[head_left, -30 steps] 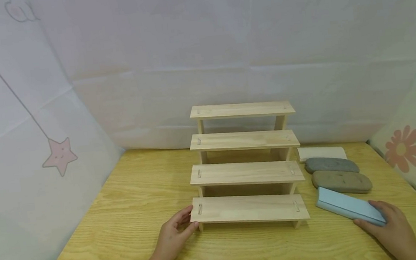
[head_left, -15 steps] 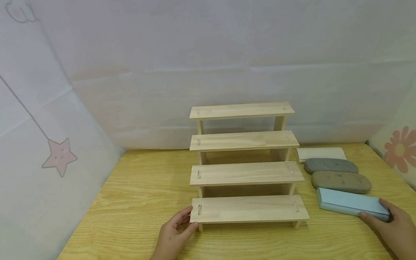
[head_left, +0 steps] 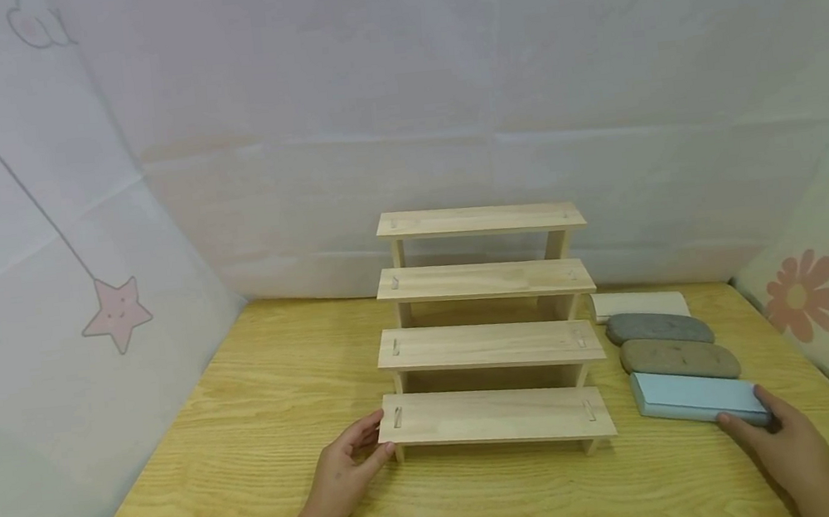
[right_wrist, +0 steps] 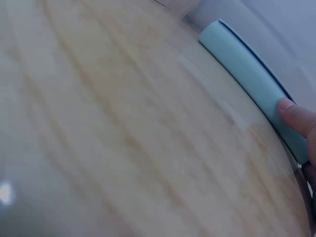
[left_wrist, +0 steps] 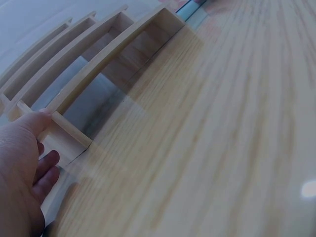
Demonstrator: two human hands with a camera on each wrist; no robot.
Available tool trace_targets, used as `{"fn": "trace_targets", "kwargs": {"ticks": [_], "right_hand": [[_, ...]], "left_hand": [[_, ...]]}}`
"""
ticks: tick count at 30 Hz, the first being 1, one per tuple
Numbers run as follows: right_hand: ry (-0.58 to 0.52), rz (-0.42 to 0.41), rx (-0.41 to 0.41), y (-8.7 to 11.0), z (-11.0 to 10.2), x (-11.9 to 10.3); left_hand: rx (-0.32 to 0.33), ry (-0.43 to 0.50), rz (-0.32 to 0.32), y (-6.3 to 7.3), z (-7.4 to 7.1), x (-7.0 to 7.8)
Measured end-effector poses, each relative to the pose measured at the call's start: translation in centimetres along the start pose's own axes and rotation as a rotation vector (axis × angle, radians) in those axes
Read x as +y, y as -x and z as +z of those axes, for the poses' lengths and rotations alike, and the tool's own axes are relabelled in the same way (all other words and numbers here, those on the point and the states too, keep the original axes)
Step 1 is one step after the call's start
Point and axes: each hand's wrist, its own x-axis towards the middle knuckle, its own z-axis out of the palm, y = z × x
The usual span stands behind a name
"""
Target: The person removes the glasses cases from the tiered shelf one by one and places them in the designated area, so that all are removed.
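A four-tier stepped stand of pale wood would be too exact a count, so I call it a wooden display stand (head_left: 497, 414); it stands mid-table with several steps rising to the back. My left hand (head_left: 348, 469) grips the left end of its lowest step, thumb on the front edge, as the left wrist view also shows. My right hand (head_left: 788, 443) holds the right end of a light blue glasses case (head_left: 701, 395), thumb along its front side. In the right wrist view, the case (right_wrist: 242, 69) lies along the tabletop, with the thumb on its side.
Behind the blue case lie a brown glasses case (head_left: 679, 359), a grey one (head_left: 659, 328) and a white one (head_left: 639, 303), in a row right of the stand. A printed cloth backdrop (head_left: 318, 193) encloses the wooden table (head_left: 252, 440) at back and sides.
My right hand has turned the blue case's right end backward, so it now lies nearly parallel to the brown one. The left hand keeps its place on the stand.
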Motion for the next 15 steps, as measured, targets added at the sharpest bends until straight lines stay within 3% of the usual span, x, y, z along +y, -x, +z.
{"fn": "trace_targets", "kwargs": {"ticks": [10, 15], "right_hand": [[-0.003, -0.028, -0.024, -0.45, -0.38, 0.06], [-0.097, -0.035, -0.019, -0.22, -0.63, -0.03]], "left_hand": [[-0.009, 0.018, -0.002, -0.04, -0.07, 0.04], [-0.037, 0.014, -0.007, -0.22, -0.14, 0.03]]}}
